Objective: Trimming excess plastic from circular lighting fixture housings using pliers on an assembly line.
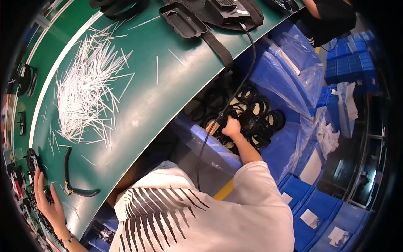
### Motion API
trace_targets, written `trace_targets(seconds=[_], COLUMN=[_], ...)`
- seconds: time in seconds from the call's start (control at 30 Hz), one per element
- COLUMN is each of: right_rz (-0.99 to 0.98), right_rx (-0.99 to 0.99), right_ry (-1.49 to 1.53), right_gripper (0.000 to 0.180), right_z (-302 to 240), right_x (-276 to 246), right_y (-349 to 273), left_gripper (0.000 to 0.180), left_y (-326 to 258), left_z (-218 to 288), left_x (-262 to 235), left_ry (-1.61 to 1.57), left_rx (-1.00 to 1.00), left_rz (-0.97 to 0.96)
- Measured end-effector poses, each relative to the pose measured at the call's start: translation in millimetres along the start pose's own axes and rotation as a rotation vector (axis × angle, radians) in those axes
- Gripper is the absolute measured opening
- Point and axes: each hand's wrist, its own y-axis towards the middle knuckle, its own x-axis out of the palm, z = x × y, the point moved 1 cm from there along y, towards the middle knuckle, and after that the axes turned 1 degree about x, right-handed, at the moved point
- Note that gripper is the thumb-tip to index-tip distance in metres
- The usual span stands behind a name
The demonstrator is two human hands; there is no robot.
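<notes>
Black rings (275, 119): we see many, round and dark, several showing a pale inside.
Heap: they overlap loosely and lean in different directions inside the blue crate (282, 148), which has clear plastic film.
Rings at the right hand (231, 126): we cannot tell if one is gripped.
Black part (31, 158): we find it beside the left hand (51, 206), its details unclear.

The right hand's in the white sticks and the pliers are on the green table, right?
Not quite: the head view shows the right hand among the black coils, not in the white sticks. The pliers are on the green table.
</notes>
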Motion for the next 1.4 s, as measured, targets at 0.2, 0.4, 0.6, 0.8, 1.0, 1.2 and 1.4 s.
trace_targets(seconds=[0.2,0.4,0.6,0.8,1.0,1.2,1.4], right_rz=[-0.094,-0.080,-0.067,-0.122,0.236,0.381,-0.061], right_rx=[-0.003,-0.020,-0.579,-0.937,-0.908,-1.071,-1.036], right_ry=[0.728,1.685,2.087,2.022,1.360,0.275,0.065], right_gripper=[0.041,0.050,0.039,0.043,0.044,0.018,0.037], right_z=[2.4,10.9,10.2,-48.8,-157.4,-262.9,-291.9], right_x=[-20.1,-87.9,-159.1,-223.6,-271.9,-309.5,-371.6], right_y=[16.0,-42.2,-114.6,-160.2,-180.2,-169.2,-127.4], left_gripper=[0.036,0.040,0.044,0.034,0.071,0.059,0.043], left_y=[22.3,45.8,84.0,111.3,111.9,145.6,207.2], left_z=[10.1,30.1,88.5,147.0,183.9,176.7,168.7], left_x=[0.1,-4.4,-8.2,-20.0,-5.5,10.6,48.4], left_ry=[-0.100,-0.168,-0.348,-0.655,-1.735,-2.209,-2.385], left_rx=[0.092,0.268,0.584,0.829,0.370,-0.101,-0.141], left_rz=[0.053,0.002,0.042,0.053,-0.820,-0.804,-0.750])
